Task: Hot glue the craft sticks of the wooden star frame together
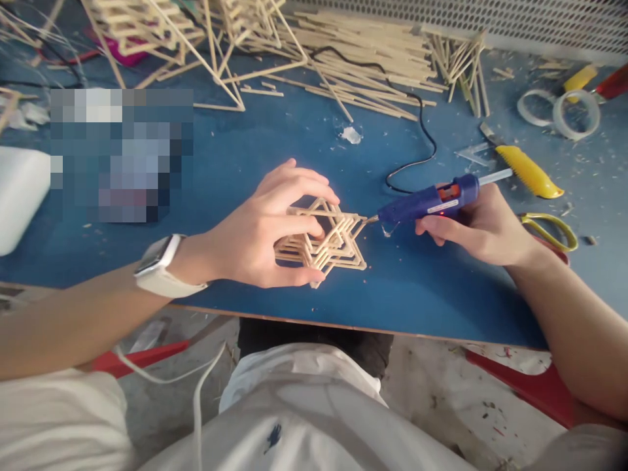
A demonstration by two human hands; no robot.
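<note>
A layered star frame point(336, 245) made of thin wooden sticks rests on the blue tabletop in front of me. My left hand point(267, 229) grips it from the left, with the fingers over the far side and the thumb at the near edge. My right hand point(483, 226) is wrapped round a blue hot glue gun point(417, 205), whose small red light is on. Its nozzle points left and meets the star's upper right tip; whether they touch I cannot tell. A clear glue stick point(495, 176) juts from the gun's back end.
Many loose wooden sticks point(353, 59) lie along the back beside larger stick frames point(157, 33). A black cord point(434, 140) curves behind the glue gun. On the right are a yellow-handled cutter point(530, 171), yellow-handled scissors point(559, 226) and tape rolls point(576, 116). Part of the left side is pixelated.
</note>
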